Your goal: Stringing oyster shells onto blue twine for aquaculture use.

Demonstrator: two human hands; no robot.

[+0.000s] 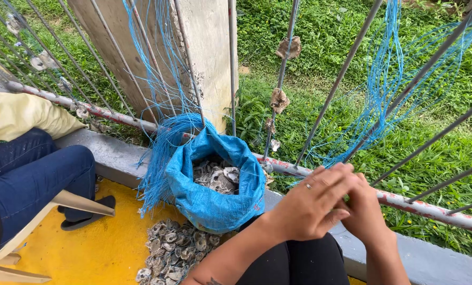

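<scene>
Both hands meet low in the view, at about five o'clock, over a lap in black cloth. Left hand (310, 203) lies on top, its fingers held nearly straight and pressed side by side, pointing toward three o'clock, with a plain ring on one finger; they rest across the right hand (365, 211), touching it. Right-hand fingers are curled inward under the left palm and mostly hidden, so I cannot tell whether they pinch anything. Thin blue strings (389, 89) hang just above the hands at one o'clock, draped over slanted metal bars (347, 68); whether any strand reaches the fingers is unclear.

At nine o'clock from the hands stands an open blue woven sack (215, 195) with its rim rolled down, holding grey oyster shells (217, 177). More blue strings spill over its far rim at eleven o'clock. A loose heap of shells (175, 253) lies on the yellow floor (93, 248) at seven o'clock from the sack, touching its base. Single shells (279, 100) hang on a strand at twelve o'clock, in front of the grass. Far at nine o'clock another person in blue jeans (35, 179) sits on a pale plastic chair (72, 200).
</scene>
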